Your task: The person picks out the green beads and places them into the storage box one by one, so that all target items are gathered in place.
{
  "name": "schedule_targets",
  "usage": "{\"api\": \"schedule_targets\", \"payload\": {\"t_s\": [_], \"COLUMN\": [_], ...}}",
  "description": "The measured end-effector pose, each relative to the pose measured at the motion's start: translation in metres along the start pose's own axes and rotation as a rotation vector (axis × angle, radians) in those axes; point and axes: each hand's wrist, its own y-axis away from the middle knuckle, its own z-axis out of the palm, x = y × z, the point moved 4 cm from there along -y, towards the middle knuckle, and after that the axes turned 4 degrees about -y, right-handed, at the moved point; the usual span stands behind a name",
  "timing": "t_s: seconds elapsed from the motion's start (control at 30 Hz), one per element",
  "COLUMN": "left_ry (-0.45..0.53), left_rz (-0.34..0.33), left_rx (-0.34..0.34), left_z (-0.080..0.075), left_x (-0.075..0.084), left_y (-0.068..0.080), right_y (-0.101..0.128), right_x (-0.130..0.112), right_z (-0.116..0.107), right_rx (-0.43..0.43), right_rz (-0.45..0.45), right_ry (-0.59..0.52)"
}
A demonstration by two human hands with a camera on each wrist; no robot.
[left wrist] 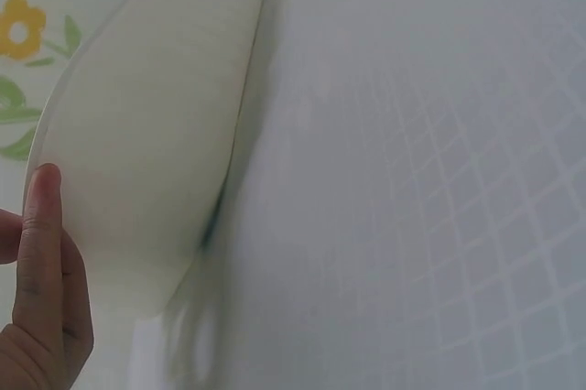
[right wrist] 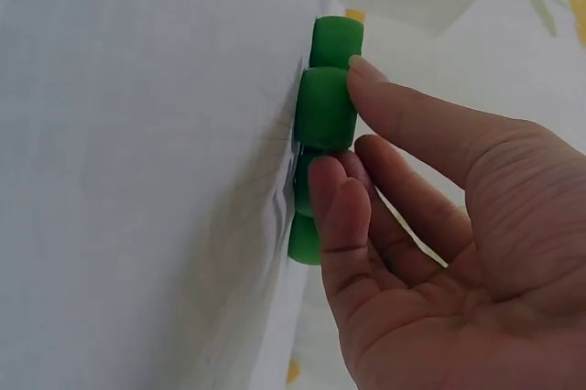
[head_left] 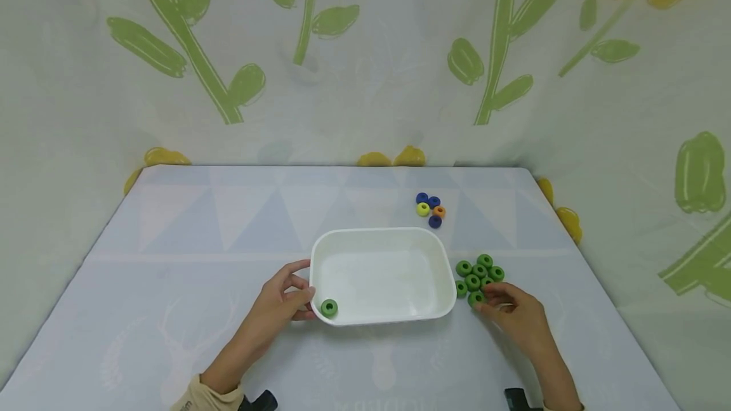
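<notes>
The white tray point(head_left: 382, 276) is sitting well inside the table's point(head_left: 114, 309) left and right edges. The left hand point(head_left: 282, 297) is gripping its left end; the right hand point(head_left: 516, 316), angling leftward, is pinching a green bead point(head_left: 475, 299) near the tray's right end.

What kind of room this is cannot be told: a flower-printed backdrop point(head_left: 377, 100) stands behind and on both sides of the worktop point(head_left: 143, 309), whose surface bears printed triangles and a deer's head.
</notes>
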Motion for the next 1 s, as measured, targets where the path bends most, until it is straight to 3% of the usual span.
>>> {"api": "schedule_targets", "payload": {"t_s": [0.43, 1.0], "left_ry": [-0.006, -0.005], "left_rz": [-0.002, -0.011], "left_rx": [0.011, 0.008], "left_z": [-0.003, 0.000], "left_x": [0.001, 0.003], "left_y": [0.004, 0.002], "right_y": [0.001, 0.006], "right_x": [-0.003, -0.006], "right_z": [0.012, 0.005], "right_rx": [-0.026, -0.022], "right_rz": [0.024, 0.021], "right_ry": [0.023, 0.058]}}
